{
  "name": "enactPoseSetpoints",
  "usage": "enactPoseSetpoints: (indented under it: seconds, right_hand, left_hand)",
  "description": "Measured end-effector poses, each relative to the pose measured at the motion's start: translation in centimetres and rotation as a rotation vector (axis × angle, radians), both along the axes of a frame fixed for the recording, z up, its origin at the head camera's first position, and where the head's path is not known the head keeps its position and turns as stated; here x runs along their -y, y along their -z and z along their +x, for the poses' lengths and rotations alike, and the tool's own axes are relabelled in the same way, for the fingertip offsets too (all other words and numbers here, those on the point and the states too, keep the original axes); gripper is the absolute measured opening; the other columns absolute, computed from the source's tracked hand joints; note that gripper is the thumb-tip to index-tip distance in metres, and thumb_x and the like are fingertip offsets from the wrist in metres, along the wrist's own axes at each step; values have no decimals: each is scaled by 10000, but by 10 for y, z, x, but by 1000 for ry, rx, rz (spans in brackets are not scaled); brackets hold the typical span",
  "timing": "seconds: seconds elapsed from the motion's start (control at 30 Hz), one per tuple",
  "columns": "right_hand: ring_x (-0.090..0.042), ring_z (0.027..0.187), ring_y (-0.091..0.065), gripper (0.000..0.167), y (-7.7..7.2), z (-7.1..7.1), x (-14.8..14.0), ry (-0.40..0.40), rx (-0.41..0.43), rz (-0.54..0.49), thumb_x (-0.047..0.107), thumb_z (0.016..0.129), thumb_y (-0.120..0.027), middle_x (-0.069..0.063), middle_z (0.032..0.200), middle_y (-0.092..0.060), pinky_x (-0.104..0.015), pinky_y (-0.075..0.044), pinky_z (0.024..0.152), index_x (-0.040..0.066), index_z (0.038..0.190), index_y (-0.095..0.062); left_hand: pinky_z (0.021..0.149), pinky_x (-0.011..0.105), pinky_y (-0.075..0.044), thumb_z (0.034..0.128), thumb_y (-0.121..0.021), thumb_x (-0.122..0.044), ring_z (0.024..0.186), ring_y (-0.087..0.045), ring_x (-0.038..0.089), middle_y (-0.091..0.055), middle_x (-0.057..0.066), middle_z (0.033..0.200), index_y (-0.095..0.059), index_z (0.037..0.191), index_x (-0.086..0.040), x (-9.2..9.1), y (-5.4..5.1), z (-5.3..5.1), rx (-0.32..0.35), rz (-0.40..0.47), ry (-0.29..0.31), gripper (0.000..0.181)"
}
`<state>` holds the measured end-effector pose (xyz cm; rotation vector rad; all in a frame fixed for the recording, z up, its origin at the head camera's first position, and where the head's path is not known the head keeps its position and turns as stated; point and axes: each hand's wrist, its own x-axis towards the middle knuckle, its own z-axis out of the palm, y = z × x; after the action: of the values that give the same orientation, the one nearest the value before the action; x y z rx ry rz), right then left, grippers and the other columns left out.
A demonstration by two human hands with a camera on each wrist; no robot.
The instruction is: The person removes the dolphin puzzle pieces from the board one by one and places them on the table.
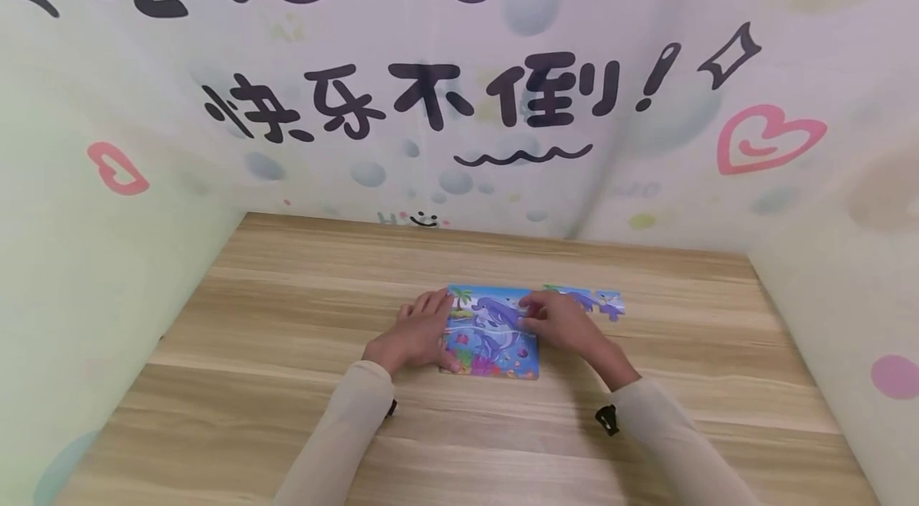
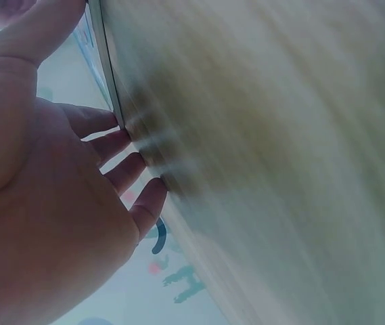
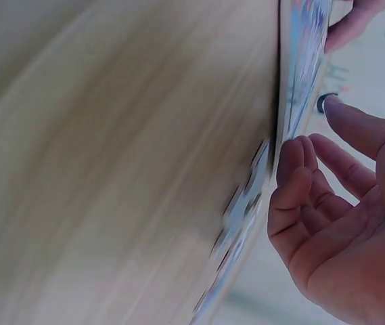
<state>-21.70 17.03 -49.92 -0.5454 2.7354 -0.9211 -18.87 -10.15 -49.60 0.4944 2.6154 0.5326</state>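
From over the person's head I see a dolphin puzzle board [image 1: 495, 330] lying flat on the wood-grain worktop [image 1: 287, 290], the left hand [image 1: 416, 334] at its left edge, the right hand [image 1: 567, 322] at its upper right. Just beyond that right hand lie puzzle pieces [image 1: 610, 305], with a palm and dolphin colours like the board's. They look joined into a strip, so I'd guess only part of a matching picture is put together; how much remains, I can't tell, since the right hand hides part of the strip. A lettered wall [image 1: 345, 207] stands behind.

From the left wrist, the fingers [image 2: 150, 203] are spread and fairly straight, their tips at the board's edge.

From the right wrist, the fingers [image 3: 283, 220] bend in to the board's edge, thumb apart from them; whether they pinch anything I can't tell. The notched pieces lie just beside, near those fingers.
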Motion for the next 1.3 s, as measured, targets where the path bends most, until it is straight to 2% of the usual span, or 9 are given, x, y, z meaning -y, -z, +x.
enactPoseSetpoints:
  seconds: [0.3, 0.47, 0.63, 0.8, 0.93, 1.1, 1.17, 1.3]
  right_hand:
    - [-149, 848, -605, 289, -1, 4, 32, -16, 27, 41, 200, 885, -750, -35, 980, -705, -376, -536, 804, 70, 1142, -726]
    - [-151, 855, -588, 366, -2, 7, 43, -20, 19, 122, 264, 850, -787, -29, 978, -691, -400, -524, 808, 92, 1166, -720]
    - [-163, 814, -548, 316, -4, 7, 49, -34, 13, 177, 256, 842, -797, -18, 941, -653, -385, -507, 748, 114, 1111, -711]
    - [-169, 779, -528, 289, -5, 9, 51, -14, 28, 166, 247, 833, -807, -9, 911, -628, -357, -492, 720, 134, 1060, -669]
    - [-142, 743, -566, 254, -5, 10, 51, 16, 34, 105, 207, 847, -793, -7, 899, -673, -333, -510, 700, 142, 1052, -658]
    - [-115, 644, -622, 106, -5, 9, 48, 60, 50, -70, 117, 883, -740, -29, 800, -723, -293, -510, 608, 108, 977, -691]
    - [-130, 615, -631, 78, -4, 6, 46, 71, 85, -147, 83, 890, -722, -43, 758, -719, -281, -499, 574, 80, 963, -697]
    - [-167, 639, -660, 82, -5, 2, 37, 121, 164, -251, 66, 897, -710, -54, 750, -719, -280, -501, 585, 59, 978, -699]
  left_hand:
    - [1181, 546, -130, 765, -820, -480, 1520, -82, 328, -87, 123, 1666, -136, 1590, -50, 1, -1, -1, 4, 0, 2, 1155]
    - [1181, 548, -129, 769, -820, -473, 1521, -80, 327, -83, 122, 1667, -136, 1591, -54, 1, -1, -2, 6, -2, 4, 1148]
    - [1182, 541, -128, 764, -826, -463, 1520, -78, 327, -84, 121, 1666, -139, 1591, -56, 2, -2, -3, 6, -1, -2, 1150]
    - [1181, 535, -132, 760, -833, -453, 1518, -87, 324, -101, 123, 1663, -148, 1588, -48, 2, -3, -2, 14, 11, -12, 1149]
    - [1179, 531, -138, 756, -837, -452, 1514, -99, 322, -115, 122, 1661, -155, 1587, -48, 2, -3, -1, 15, 15, -15, 1148]
    - [1174, 539, -145, 758, -835, -453, 1511, -105, 328, -120, 127, 1659, -157, 1585, -43, 2, -3, 0, 11, 17, -10, 1145]
    - [1175, 544, -142, 764, -828, -459, 1513, -99, 331, -110, 127, 1661, -153, 1586, -42, 1, -4, 0, 12, 12, -5, 1143]
    - [1179, 547, -134, 772, -820, -467, 1516, -92, 331, -93, 127, 1664, -140, 1588, -44, 1, -4, 1, 12, 4, 0, 1143]
